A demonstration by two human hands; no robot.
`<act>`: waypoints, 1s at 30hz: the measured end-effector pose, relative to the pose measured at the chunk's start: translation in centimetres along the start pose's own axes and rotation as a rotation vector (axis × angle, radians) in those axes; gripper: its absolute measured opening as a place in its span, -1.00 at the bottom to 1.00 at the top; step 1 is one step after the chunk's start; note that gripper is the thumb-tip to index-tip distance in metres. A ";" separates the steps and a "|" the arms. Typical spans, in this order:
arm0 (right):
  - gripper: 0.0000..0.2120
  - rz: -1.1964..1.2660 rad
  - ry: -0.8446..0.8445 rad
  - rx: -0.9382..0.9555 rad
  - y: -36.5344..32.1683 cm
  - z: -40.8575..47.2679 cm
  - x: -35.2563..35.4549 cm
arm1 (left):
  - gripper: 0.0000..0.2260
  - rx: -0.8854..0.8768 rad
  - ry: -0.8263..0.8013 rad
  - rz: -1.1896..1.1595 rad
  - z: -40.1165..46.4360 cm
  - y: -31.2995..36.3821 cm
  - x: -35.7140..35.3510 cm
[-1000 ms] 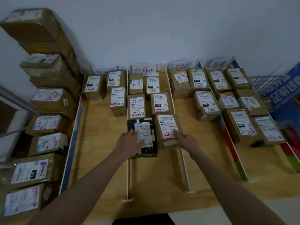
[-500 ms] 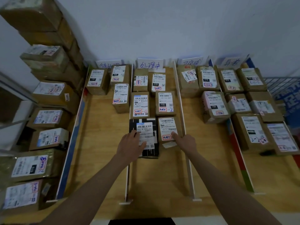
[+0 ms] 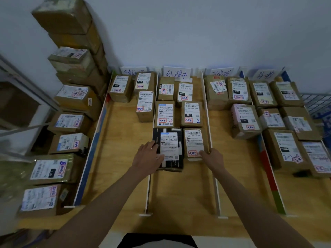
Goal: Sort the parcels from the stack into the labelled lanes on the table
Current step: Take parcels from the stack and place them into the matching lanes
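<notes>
A black parcel (image 3: pixel 170 140) with a white label lies in the second lane, behind two rows of brown parcels. My left hand (image 3: pixel 147 159) rests flat on its near left corner, fingers spread. Beside it on the right lies a brown parcel (image 3: pixel 195 143) with a red-stamped label. My right hand (image 3: pixel 213 158) touches that parcel's near right corner, against the white lane divider (image 3: pixel 215 185). A stack of brown parcels (image 3: pixel 71 97) rises along the left wall, off the table.
The wooden table (image 3: pixel 179 203) is split into four lanes by upright dividers, with handwritten lane signs (image 3: pixel 176 74) at the back wall. Several parcels fill the far ends of all lanes; the two right lanes hold most. A wire basket (image 3: pixel 317 102) stands at far right.
Both hands have pushed the black and the brown parcel slightly farther back in the second lane, snug against the row behind. The camera has shifted.
</notes>
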State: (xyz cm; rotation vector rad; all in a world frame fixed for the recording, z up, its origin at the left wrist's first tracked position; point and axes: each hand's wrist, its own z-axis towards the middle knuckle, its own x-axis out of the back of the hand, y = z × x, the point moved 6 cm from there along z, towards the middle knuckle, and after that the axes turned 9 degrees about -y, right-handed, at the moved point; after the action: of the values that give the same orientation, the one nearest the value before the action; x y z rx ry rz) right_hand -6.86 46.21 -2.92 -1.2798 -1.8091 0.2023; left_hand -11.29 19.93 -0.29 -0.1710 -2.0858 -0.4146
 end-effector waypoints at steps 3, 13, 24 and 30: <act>-0.80 0.000 0.021 0.078 -2.2 -1.1 0.3 | -0.45 0.051 0.049 -0.019 -1.8 -1.9 1.3; -0.64 -0.197 0.066 0.435 -15.3 -4.6 -4.6 | -0.45 0.255 0.142 0.005 -8.4 -12.8 7.0; -0.48 -0.369 -0.018 0.515 -22.7 -9.2 -17.7 | -0.49 0.376 0.239 -0.053 -14.1 -26.4 9.0; -0.48 -0.445 -0.023 0.448 -25.2 -10.7 -25.2 | -0.50 0.369 0.169 -0.075 -14.9 -35.1 7.7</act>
State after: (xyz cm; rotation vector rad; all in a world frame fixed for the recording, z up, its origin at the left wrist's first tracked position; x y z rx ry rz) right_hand -14.27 10.40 3.82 -0.5516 -1.8818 0.3497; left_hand -13.34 -18.51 5.53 0.1564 -1.9664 -0.0795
